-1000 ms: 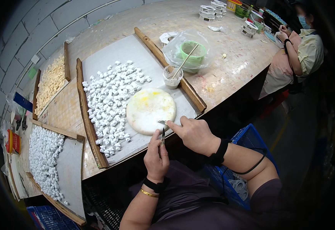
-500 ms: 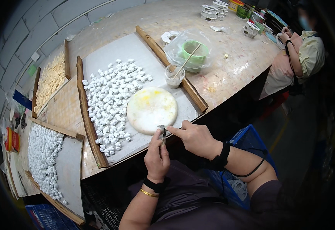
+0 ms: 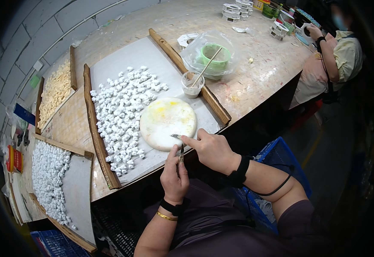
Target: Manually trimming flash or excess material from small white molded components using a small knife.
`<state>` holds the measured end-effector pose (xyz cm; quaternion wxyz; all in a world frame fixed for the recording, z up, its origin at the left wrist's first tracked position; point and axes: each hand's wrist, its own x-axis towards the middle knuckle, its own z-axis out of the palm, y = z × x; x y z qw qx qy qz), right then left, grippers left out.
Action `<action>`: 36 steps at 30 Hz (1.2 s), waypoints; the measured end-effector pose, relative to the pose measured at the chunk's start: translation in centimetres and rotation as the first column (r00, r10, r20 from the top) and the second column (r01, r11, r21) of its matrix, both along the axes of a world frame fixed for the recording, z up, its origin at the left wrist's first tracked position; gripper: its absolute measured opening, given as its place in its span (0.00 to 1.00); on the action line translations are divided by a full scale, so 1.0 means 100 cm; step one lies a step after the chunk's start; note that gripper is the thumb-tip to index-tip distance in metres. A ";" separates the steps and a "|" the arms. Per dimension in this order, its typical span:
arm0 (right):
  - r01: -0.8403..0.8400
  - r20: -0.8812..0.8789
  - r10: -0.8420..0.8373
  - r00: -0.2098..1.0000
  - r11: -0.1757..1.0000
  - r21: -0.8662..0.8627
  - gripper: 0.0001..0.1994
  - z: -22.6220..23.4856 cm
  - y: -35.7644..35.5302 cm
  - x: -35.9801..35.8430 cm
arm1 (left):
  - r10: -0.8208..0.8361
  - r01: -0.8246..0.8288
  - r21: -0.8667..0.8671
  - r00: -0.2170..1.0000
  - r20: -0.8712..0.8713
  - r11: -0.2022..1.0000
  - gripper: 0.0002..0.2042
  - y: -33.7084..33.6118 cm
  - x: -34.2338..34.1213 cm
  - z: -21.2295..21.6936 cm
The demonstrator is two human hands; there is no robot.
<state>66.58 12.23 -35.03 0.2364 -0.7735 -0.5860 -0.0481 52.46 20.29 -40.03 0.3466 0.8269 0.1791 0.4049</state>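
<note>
On the far left, a red and yellow plastic tub stands near a pale board heaped with small white knobby pieces; beyond it, a spread of cream-coloured slender pieces lies between wooden strips. Next along the worn, pale wooden desk, a rough brown wooden strip edges a flat light-grey board, whose left part carries many loose white knobby lumps. Just right of these, near the board's front edge, lies a thick round off-white slab with yellow stains on top. The left hand is at the slab's near rim, its fingers closed around a slim, dark-pointed tool that points up toward the slab. The right hand reaches in from the right, index finger stretched forward and the other fingers curled, gripping a small dark-tipped metal tool over the slab's lower part. Behind the slab, a translucent plastic cup holds a pale thin stick, and a light-green round tub sits in a clear plastic bag. Farther right, a blue plastic crate stands below the desk, and a masked co-worker is at the desk's far end.
</note>
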 end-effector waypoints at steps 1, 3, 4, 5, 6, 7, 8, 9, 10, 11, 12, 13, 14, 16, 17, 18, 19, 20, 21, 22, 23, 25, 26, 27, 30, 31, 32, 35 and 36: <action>0.001 0.005 -0.001 1.000 1.000 0.004 0.20 -0.001 0.000 0.000 | 0.001 -0.001 0.003 1.000 0.000 1.000 0.08 0.000 0.000 -0.001; 0.003 0.013 -0.003 1.000 1.000 0.015 0.20 -0.001 0.002 0.000 | 0.002 -0.002 0.014 1.000 0.001 1.000 0.08 0.001 0.000 -0.001; 0.006 0.011 -0.006 1.000 1.000 0.016 0.20 -0.001 0.002 0.000 | 0.001 -0.001 0.002 1.000 -0.006 1.000 0.08 0.000 0.000 -0.001; 0.010 0.008 -0.010 1.000 1.000 0.017 0.20 -0.002 0.003 0.000 | -0.001 0.001 -0.010 1.000 -0.014 1.000 0.08 0.000 -0.001 0.000; 0.015 0.005 -0.015 1.000 1.000 0.017 0.20 -0.002 0.004 -0.001 | -0.003 0.002 -0.023 1.000 -0.022 1.000 0.08 -0.001 -0.001 0.000; 0.016 0.004 -0.016 1.000 1.000 0.018 0.20 -0.003 0.004 0.000 | -0.004 0.004 -0.017 1.000 -0.018 1.000 0.08 -0.001 -0.001 0.000; 0.017 0.003 -0.017 1.000 1.000 0.019 0.20 -0.004 0.006 0.001 | -0.004 0.004 -0.010 1.000 -0.015 1.000 0.08 0.000 -0.001 -0.001; 0.018 0.001 -0.018 1.000 1.000 0.020 0.20 -0.005 0.007 0.001 | -0.005 0.005 -0.004 1.000 -0.011 1.000 0.08 0.000 -0.001 -0.001; 0.021 0.002 -0.021 1.000 1.000 0.010 0.20 -0.005 0.008 0.002 | -0.006 0.006 -0.007 1.000 -0.011 1.000 0.08 0.000 -0.001 -0.002; 0.024 0.004 -0.024 1.000 1.000 0.000 0.20 -0.005 0.010 0.003 | -0.006 0.006 -0.011 1.000 -0.011 1.000 0.08 0.000 -0.001 -0.002; 0.028 0.006 -0.027 1.000 1.000 -0.010 0.20 -0.005 0.012 0.004 | -0.007 0.007 -0.015 1.000 -0.010 1.000 0.08 0.000 -0.001 -0.003; 0.031 0.002 -0.031 1.000 0.999 -0.010 0.19 -0.005 0.013 0.005 | -0.006 0.006 -0.008 1.000 -0.008 1.000 0.08 0.000 -0.001 -0.003; 0.035 -0.001 -0.035 0.999 0.999 -0.010 0.19 -0.005 0.015 0.006 | -0.006 0.006 -0.002 1.000 -0.006 1.000 0.08 0.000 0.000 -0.003; 0.043 -0.011 -0.043 0.999 0.999 -0.001 0.19 -0.003 0.015 0.008 | -0.007 0.006 -0.002 1.000 -0.008 1.000 0.08 0.000 0.000 -0.003; 0.044 -0.019 -0.044 0.999 0.999 0.010 0.19 -0.002 0.013 0.009 | -0.005 0.005 -0.006 1.000 -0.012 1.000 0.08 0.000 0.000 -0.001; 0.045 -0.026 -0.044 0.999 0.999 0.021 0.19 -0.001 0.011 0.010 | -0.003 0.003 -0.010 1.000 -0.016 1.000 0.08 0.000 0.000 0.000; 0.035 -0.021 -0.035 0.999 0.999 0.019 0.19 0.001 0.007 0.010 | -0.001 0.001 -0.009 1.000 -0.015 1.000 0.08 0.000 -0.001 0.000; 0.027 -0.014 -0.027 1.000 1.000 0.012 0.19 0.002 0.001 0.009 | -0.002 0.002 -0.013 1.000 -0.011 1.000 0.08 0.000 -0.001 -0.001; 0.019 -0.006 -0.019 1.000 1.000 0.005 0.19 0.004 -0.005 0.007 | -0.003 0.003 -0.016 1.000 -0.007 1.000 0.08 -0.001 -0.001 -0.001; 0.008 -0.015 -0.008 1.000 1.000 -0.021 0.19 0.006 -0.010 0.005 | 0.001 -0.001 -0.009 1.000 -0.003 1.000 0.08 -0.001 0.000 -0.001; 0.000 -0.027 -0.002 1.000 0.999 -0.046 0.20 0.008 -0.016 0.002 | 0.001 -0.001 0.000 1.000 -0.003 1.000 0.08 0.000 0.000 -0.001; 0.001 -0.033 -0.004 0.999 0.996 -0.087 0.21 0.006 -0.021 0.000 | 0.000 0.000 0.011 1.000 0.000 1.000 0.08 0.000 0.001 -0.002; 0.003 -0.029 -0.006 1.000 0.997 -0.081 0.21 0.005 -0.020 0.000 | 0.001 -0.001 0.017 1.000 0.001 1.000 0.08 0.000 0.001 -0.003; 0.005 -0.024 -0.007 1.000 0.997 -0.075 0.21 0.004 -0.019 0.000 | 0.001 -0.001 0.023 1.000 0.003 1.000 0.08 0.001 0.000 -0.003; 0.023 -0.014 -0.024 1.000 0.997 -0.068 0.20 0.002 -0.014 0.002 | -0.002 0.002 0.019 1.000 -0.019 1.000 0.08 0.000 -0.001 -0.001; 0.031 -0.011 -0.032 0.999 0.997 -0.068 0.20 0.001 -0.013 0.002 | -0.003 0.003 0.012 1.000 -0.025 1.000 0.08 0.001 -0.001 0.000; 0.034 0.000 -0.034 0.999 0.998 -0.043 0.20 0.001 -0.011 0.002 | -0.004 0.004 0.003 1.000 -0.029 1.000 0.08 0.000 -0.001 0.000; 0.042 0.027 -0.042 0.999 0.999 0.009 0.19 0.001 -0.006 0.003 | 0.001 0.000 0.018 1.000 -0.014 1.000 0.08 0.001 0.000 0.000; 0.045 0.032 -0.045 0.998 0.999 0.011 0.19 0.000 -0.005 0.004 | 0.002 -0.002 0.029 1.000 -0.005 1.000 0.08 0.001 0.001 -0.001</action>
